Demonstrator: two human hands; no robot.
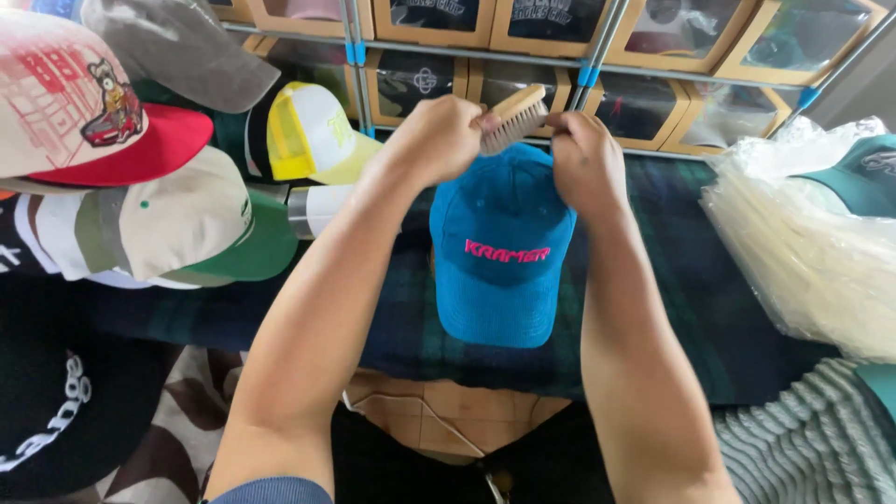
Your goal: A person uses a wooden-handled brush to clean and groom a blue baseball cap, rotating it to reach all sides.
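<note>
Nearest the lens: two bare forearms reaching away over a dark plaid cloth, with a black cap with white lettering low at the left edge and a grey-green ribbed fabric low at the right.

Between the forearms, flat on the plaid cloth: a blue corduroy cap with pink embroidery on its front, brim pointing back toward the camera, crown lying under the hands.

Above the crown: left hand curled into a fist, fingers closed on one end of a wooden brush with pale bristles. Right hand also curled tight, gripping at the other end of the brush or the cap's rear edge; cannot tell which. Brush tilted, bristles facing down toward the cap.

Off to the left, well apart from the hands: a heap of caps, among them a cream and green cap, a white cap with a red brim, a grey one above it, and a yellow and white mesh cap.

Off to the right: a stack of clear plastic bags with a teal cap resting on top.

Farthest back: metal rack poles with blue clips and rows of cardboard boxes with clear windows.
</note>
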